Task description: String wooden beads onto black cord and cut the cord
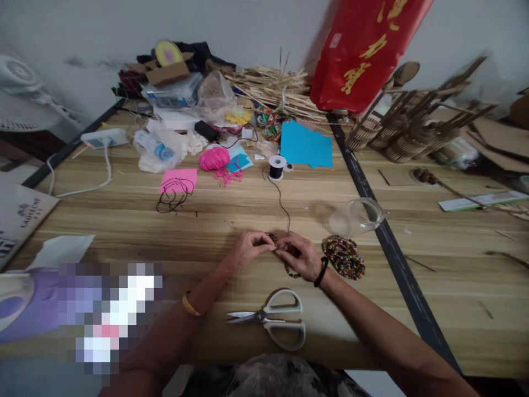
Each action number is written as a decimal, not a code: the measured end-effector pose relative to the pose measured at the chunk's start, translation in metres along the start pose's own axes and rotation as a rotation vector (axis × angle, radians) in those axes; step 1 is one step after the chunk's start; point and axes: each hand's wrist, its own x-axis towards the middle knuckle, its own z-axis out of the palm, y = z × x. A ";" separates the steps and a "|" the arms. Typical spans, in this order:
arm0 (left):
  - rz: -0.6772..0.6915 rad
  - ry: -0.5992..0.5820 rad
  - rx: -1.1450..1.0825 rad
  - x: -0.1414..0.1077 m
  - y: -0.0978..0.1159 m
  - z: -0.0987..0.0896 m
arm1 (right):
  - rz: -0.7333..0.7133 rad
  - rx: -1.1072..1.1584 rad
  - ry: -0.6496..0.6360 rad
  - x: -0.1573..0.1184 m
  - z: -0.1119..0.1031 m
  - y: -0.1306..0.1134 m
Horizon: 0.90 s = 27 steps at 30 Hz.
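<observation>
Looking down from the head camera, the only view, a person worked bare-handed at a wooden table (206,231); take the meeting point of the hands as the centre of a clock. The left hand (249,249) and the right hand (300,255) met fingertip to fingertip, thumbs and forefingers drawn into narrow pinches on a multicoloured beaded strand (292,271), apparently at its cord. Beads showed just behind the fingers towards 11 o'clock and below the right hand near 5 o'clock; whether the strand's ends had been joined could not be told, as the fingers hid them. A thin black cord (281,203) ran from the right hand up to a spool (276,171) at 12 o'clock, seemingly uncut. At 3 o'clock, just beside the right wrist, lay a heap of strung beads (344,258), so much of the threading looked done. Fastening and trimming were probably what was left, since the scissors (258,316) lay unused at 6 o'clock, handles towards the right. A clear container (349,218) sat between 2 and 3 o'clock, loops of black cord (176,198) lay partly over pink paper (182,177) at 10, and pink yarn (214,159) rested at 11.
</observation>
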 end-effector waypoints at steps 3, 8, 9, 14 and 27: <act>0.031 -0.019 0.017 0.000 0.002 0.000 | -0.032 -0.008 -0.018 0.002 -0.001 -0.001; 0.046 -0.013 0.037 -0.001 0.005 0.000 | -0.038 -0.044 -0.022 0.001 0.000 0.000; 0.045 -0.012 0.037 -0.001 0.005 0.000 | -0.038 -0.052 -0.020 0.000 0.001 0.001; 0.007 -0.001 0.027 -0.001 0.004 0.000 | -0.043 -0.076 -0.028 -0.001 0.001 0.002; -0.032 0.006 -0.088 -0.003 0.005 0.002 | -0.005 -0.083 -0.009 -0.002 0.000 -0.002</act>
